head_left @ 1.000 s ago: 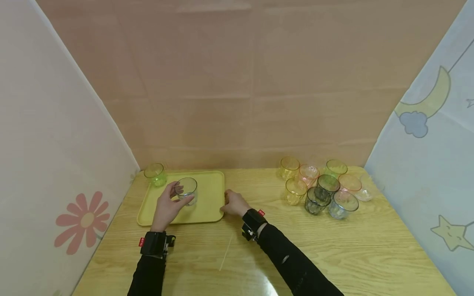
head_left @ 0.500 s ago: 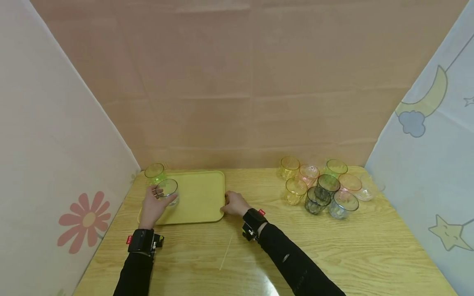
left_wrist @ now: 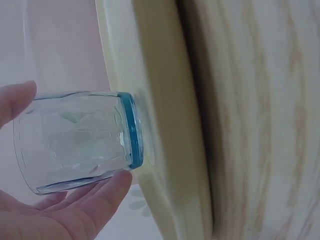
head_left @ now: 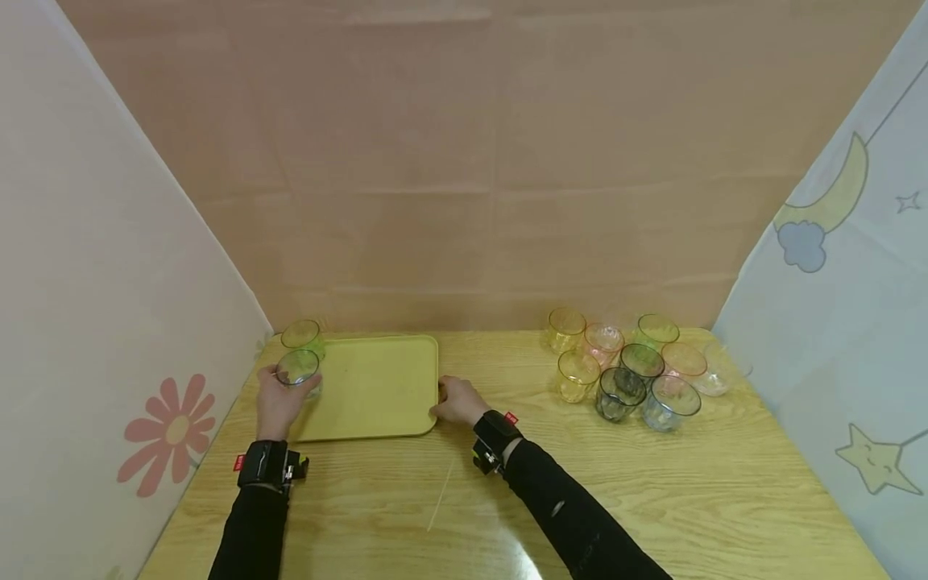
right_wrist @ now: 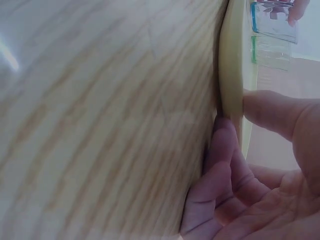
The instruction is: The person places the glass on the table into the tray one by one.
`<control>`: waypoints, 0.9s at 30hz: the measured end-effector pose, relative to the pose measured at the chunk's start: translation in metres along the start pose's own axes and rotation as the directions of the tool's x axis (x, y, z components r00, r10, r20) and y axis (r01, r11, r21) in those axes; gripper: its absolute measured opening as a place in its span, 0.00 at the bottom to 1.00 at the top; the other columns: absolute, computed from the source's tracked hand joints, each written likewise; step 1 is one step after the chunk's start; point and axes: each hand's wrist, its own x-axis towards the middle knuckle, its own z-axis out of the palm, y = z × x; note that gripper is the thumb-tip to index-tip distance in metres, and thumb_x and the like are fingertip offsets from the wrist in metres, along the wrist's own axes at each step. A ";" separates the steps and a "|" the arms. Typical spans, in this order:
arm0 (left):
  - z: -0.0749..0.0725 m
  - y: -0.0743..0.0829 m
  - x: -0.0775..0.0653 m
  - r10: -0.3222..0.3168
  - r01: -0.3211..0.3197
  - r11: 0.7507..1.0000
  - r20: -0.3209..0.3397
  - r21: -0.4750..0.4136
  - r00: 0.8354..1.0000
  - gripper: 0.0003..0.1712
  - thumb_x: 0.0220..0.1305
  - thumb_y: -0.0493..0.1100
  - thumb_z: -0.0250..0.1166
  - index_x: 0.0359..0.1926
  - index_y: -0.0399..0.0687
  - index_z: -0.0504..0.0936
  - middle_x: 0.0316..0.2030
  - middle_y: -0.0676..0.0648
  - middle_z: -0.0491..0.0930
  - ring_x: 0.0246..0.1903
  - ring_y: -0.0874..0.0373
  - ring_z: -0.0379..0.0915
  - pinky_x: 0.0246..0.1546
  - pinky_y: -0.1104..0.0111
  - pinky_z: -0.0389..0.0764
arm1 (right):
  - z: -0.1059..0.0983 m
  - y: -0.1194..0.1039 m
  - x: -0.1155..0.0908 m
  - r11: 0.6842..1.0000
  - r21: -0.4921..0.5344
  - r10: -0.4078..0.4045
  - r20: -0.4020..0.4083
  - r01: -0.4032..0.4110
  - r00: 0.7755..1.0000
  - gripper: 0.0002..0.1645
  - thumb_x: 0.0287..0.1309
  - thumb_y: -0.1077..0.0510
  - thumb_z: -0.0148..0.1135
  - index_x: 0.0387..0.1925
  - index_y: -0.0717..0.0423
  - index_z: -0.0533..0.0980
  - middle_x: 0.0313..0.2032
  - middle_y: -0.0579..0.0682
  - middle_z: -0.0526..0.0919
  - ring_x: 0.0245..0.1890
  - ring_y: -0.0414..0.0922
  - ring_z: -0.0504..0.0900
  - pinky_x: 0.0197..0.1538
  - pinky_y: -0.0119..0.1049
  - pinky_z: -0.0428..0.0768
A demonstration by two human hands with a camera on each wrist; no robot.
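Wooden table [head_left: 594, 491] before a tan backdrop [head_left: 493, 161]: left hand [head_left: 277, 407] grips a clear glass [left_wrist: 80, 140] around its sides at the left end of the tray [head_left: 380, 387], just in front of a green glass [head_left: 302, 338]; right hand [head_left: 461, 400] pinches the tray's right edge. Other glasses [head_left: 620, 396] cluster on the right.

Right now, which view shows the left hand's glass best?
The left wrist view: the glass appears large, from blue base to rim. The head view shows it from above, partly covered by the left hand; the right wrist view shows it small, at the top.
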 end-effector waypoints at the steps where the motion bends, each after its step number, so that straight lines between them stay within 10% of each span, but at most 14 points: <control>1: -0.001 0.000 0.001 -0.008 0.008 1.000 -0.007 -0.001 1.000 0.55 0.60 0.55 0.68 0.73 0.36 0.43 0.64 0.28 0.62 0.59 0.35 0.64 0.52 0.50 0.69 | 0.000 0.000 0.000 1.000 -0.001 0.000 -0.001 0.000 1.000 0.22 0.54 0.61 0.70 0.49 0.63 0.75 0.29 0.50 0.81 0.24 0.41 0.75 0.27 0.31 0.70; 27: -0.011 -0.006 0.016 -0.030 0.029 0.999 0.034 0.040 0.999 0.57 0.64 0.58 0.63 0.75 0.36 0.37 0.65 0.22 0.58 0.60 0.28 0.62 0.57 0.43 0.67 | 0.001 0.001 0.001 1.000 0.000 0.013 -0.003 -0.013 1.000 0.24 0.53 0.61 0.70 0.52 0.63 0.75 0.30 0.50 0.81 0.24 0.41 0.75 0.27 0.31 0.71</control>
